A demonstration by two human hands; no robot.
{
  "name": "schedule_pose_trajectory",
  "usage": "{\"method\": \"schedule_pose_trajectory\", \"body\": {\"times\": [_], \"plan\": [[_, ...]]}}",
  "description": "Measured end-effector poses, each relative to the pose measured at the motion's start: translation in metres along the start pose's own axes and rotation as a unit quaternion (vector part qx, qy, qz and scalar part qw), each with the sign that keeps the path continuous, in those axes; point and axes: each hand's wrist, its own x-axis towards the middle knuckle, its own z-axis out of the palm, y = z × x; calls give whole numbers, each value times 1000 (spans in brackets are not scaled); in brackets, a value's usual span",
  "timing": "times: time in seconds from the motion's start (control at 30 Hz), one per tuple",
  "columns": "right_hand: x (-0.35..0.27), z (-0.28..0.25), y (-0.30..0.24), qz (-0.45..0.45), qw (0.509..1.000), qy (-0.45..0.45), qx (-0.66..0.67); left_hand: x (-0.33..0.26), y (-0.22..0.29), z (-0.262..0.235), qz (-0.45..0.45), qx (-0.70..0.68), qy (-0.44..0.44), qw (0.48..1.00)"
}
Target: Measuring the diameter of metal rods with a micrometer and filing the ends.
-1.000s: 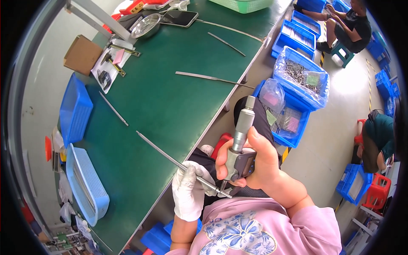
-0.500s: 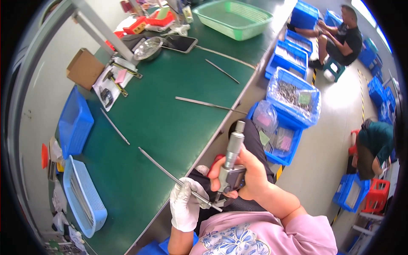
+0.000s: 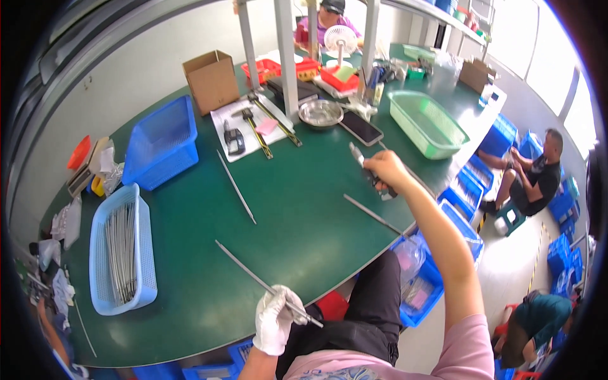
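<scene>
Starting at the left, our gloved left hand [image 3: 276,318] is closed around a long thin metal rod [image 3: 266,287], pinching it near its lower right end. The rod's long axis runs up and to the left from the grip, across the near edge of the green table [image 3: 190,297], and a short stub pokes out of the fist on the lower right side. The light blue basket of similar rods [image 3: 122,249] lies well to the left of that rod, beyond its free tip.

Further right, our bare right hand [image 3: 384,172] is stretched out over the table and wrapped around a slim metal measuring tool [image 3: 360,160], probably a micrometer. Another loose rod [image 3: 373,215] lies just below that hand, far nearer to it than to the left one.

The fingers hide most of the tool, so we cannot make out its lower part.
</scene>
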Motion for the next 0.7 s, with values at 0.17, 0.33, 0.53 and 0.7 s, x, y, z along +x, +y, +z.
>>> {"method": "schedule_pose_trajectory", "body": {"times": [0.17, 0.33, 0.53, 0.7], "plan": [[35, 23, 13, 21, 999, -14, 45, -2, 0, -15, -20, -46, -28, 998], [41, 26, 16, 18, 996, 61, -59, 2, 2, -26, -44, -100, -76, 991], [38, 41, 36, -226, 886, 219, -340, 9, 8, -24, -92, -112, -42, 988], [33, 22, 25, -328, 870, 249, -270, 13, 5, -19, -105, -221, -36, 969]]}}
